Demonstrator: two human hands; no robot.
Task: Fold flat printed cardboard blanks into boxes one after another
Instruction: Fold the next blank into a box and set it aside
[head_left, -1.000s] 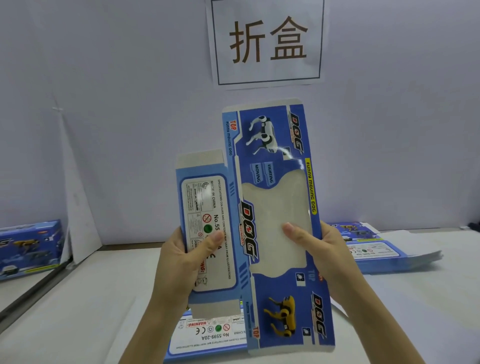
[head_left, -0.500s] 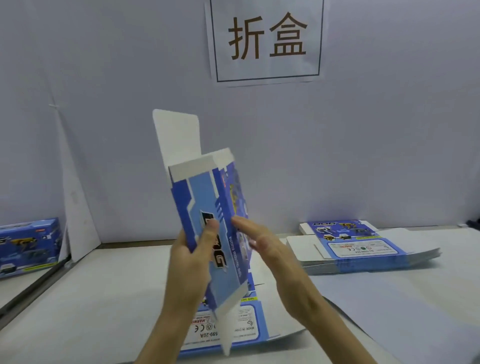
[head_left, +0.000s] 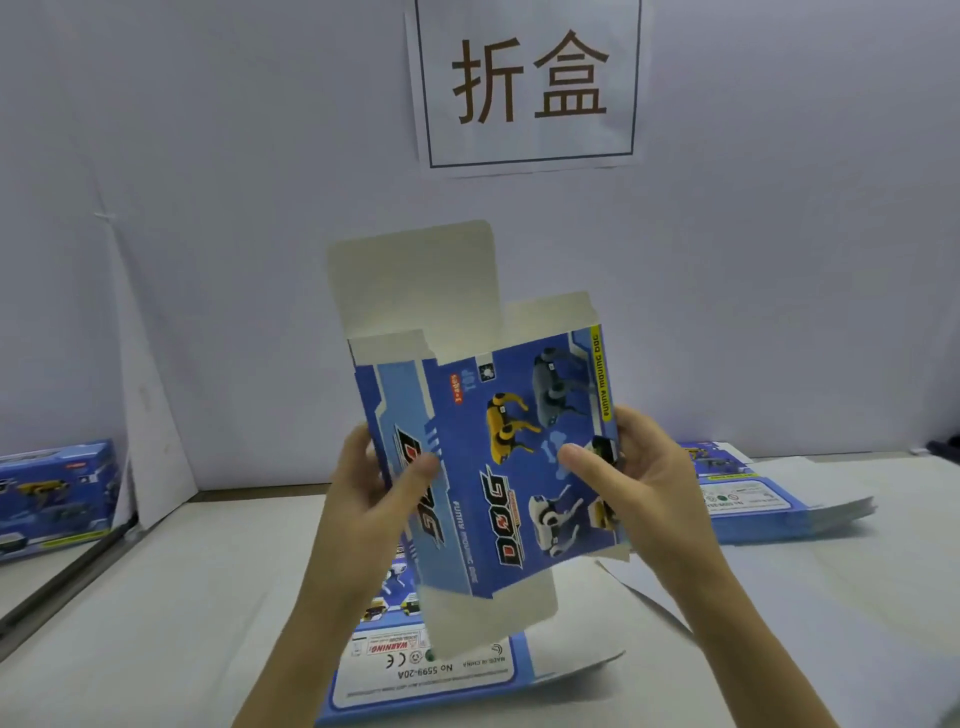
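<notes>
I hold a blue printed cardboard blank (head_left: 498, 467) upright in front of me, its sleeve partly opened, with white flaps standing up at the top and hanging at the bottom. My left hand (head_left: 374, 499) grips its left edge, thumb on the front panel. My right hand (head_left: 639, 483) grips the right edge, thumb across the printed dogs. Under it another flat blank (head_left: 431, 675) lies on the table.
A stack of flat blanks (head_left: 769, 499) lies at the right on the white table (head_left: 208, 597). A finished blue box (head_left: 52, 493) stands at the far left. A paper sign (head_left: 530, 83) hangs on the wall behind.
The blank turned from its windowed side, through an edge-on view, to its dog-printed panel facing me. The sleeve has opened wider and both hands shifted to its side edges.
</notes>
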